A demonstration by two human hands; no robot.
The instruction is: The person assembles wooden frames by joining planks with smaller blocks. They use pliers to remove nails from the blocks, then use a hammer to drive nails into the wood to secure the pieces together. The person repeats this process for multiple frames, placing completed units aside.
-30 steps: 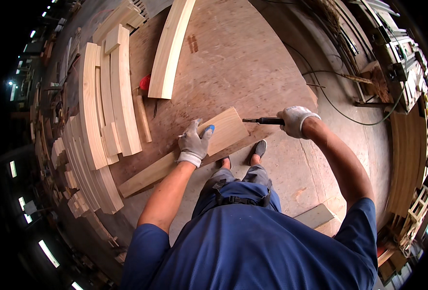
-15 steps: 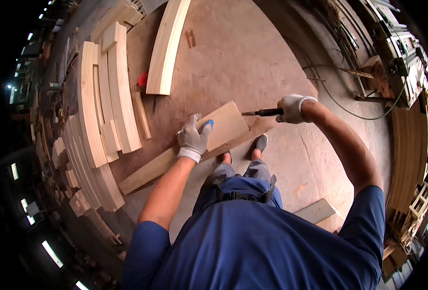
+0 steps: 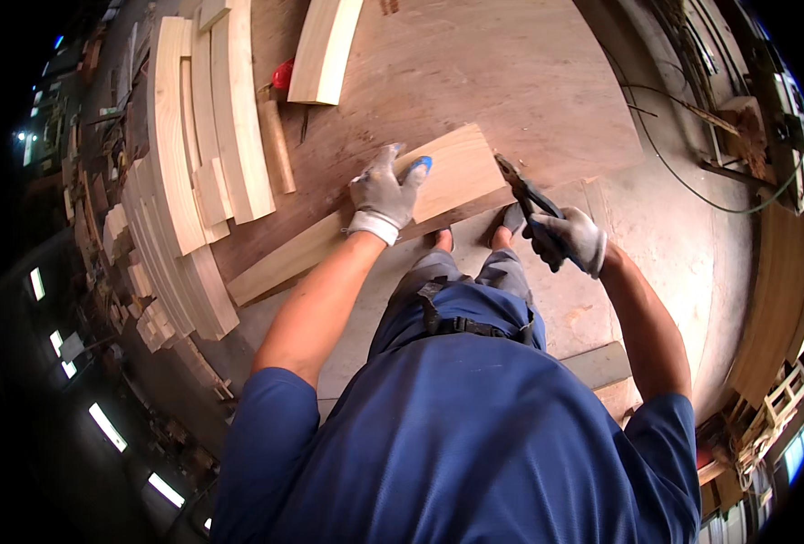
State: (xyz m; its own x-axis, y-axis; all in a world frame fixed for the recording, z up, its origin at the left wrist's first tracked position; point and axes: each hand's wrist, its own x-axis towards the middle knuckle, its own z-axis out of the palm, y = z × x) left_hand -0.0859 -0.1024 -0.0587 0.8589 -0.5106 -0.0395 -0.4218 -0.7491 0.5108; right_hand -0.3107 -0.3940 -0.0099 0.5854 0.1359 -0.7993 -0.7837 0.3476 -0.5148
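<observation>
Pliers (image 3: 528,188) swung aslant beside edge of board (image 3: 456,170)

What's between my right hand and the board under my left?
In the head view: the dark pliers-like tool your right hand grips, its tip beside the board.
</observation>
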